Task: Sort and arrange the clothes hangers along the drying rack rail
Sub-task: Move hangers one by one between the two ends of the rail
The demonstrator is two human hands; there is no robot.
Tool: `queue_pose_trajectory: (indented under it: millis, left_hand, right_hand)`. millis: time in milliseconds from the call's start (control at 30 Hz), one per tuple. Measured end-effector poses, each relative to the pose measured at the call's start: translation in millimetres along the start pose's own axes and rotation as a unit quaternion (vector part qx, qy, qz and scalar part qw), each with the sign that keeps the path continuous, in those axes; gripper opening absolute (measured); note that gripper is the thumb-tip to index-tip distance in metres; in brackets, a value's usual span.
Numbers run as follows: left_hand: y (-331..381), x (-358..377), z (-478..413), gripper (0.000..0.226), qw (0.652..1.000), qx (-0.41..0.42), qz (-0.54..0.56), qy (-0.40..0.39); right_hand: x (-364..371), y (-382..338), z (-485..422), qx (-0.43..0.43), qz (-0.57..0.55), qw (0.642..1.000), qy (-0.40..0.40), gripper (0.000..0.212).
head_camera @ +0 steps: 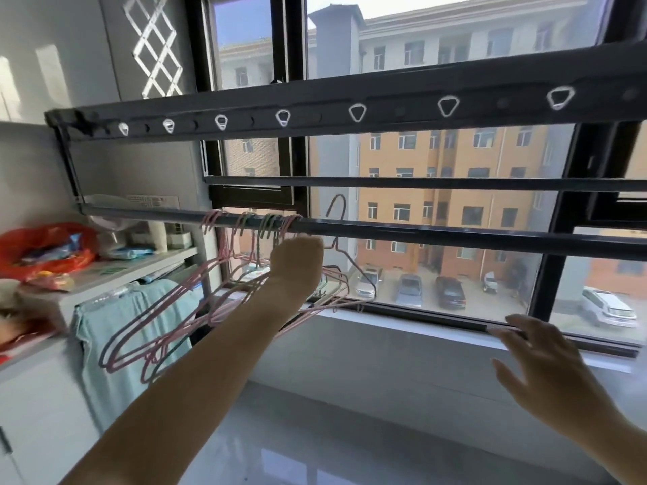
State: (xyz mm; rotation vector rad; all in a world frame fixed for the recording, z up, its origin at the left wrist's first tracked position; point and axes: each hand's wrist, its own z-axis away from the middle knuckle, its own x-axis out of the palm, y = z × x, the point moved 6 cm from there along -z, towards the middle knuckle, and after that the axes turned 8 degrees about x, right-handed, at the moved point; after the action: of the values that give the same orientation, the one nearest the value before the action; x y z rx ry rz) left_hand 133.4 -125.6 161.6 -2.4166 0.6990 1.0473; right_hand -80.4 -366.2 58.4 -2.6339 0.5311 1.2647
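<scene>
My left hand [297, 260] curls round a pink wire hanger [338, 208], hook raised above the rail [455, 236]; my right hand [546, 362] is spread, empty. The other hangers [245, 225] bunch at the rail's left end, so I judge most spacing remains

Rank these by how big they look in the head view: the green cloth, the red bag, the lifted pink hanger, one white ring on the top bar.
1. green cloth
2. red bag and lifted pink hanger: too close to rank; the left hand hides part of the hanger
3. white ring
</scene>
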Motion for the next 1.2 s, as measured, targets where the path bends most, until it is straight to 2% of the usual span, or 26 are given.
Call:
queue_pose_trajectory:
  millis: [133,267,433,500,633,800,933,1100,1200]
  left_hand:
    - [36,40,-7,0.013,0.993,0.040,0.046,-0.097]
    - [76,66,12,0.016,0.973,0.130,0.149,-0.117]
    - [116,51,19,0.017,0.916,0.221,0.311,-0.125]
    - [127,38,17,0.016,0.888,0.237,0.380,-0.108]
    - [146,21,12,0.015,0.852,0.245,0.459,-0.059]
    - [184,15,7,0.014,0.820,0.244,0.517,-0.038]
    - [212,13,0,0.031,0.812,0.220,0.541,-0.017]
    - [236,18,-7,0.044,0.824,0.234,0.516,-0.011]
    - [244,23,-10,0.050,0.821,0.236,0.520,-0.018]
  right_hand:
    - [-8,-3,10,-0.006,-0.002,1.000,-0.018,0.050]
    - [-6,10,18,0.005,-0.004,0.999,-0.050,0.041]
    - [3,29,28,0.050,-0.033,0.989,-0.138,0.054]
    - [0,33,30,0.080,-0.072,0.983,-0.149,0.058]
    - [-33,44,30,0.137,-0.156,0.976,-0.072,0.031]
    - [-72,74,41,0.194,-0.114,0.974,-0.005,0.025]
    - [-97,108,53,0.241,-0.055,0.969,0.009,0.027]
    - [-122,171,73,0.323,-0.079,0.943,0.033,0.022]
    - [-131,210,83,0.386,-0.075,0.917,0.062,0.025]
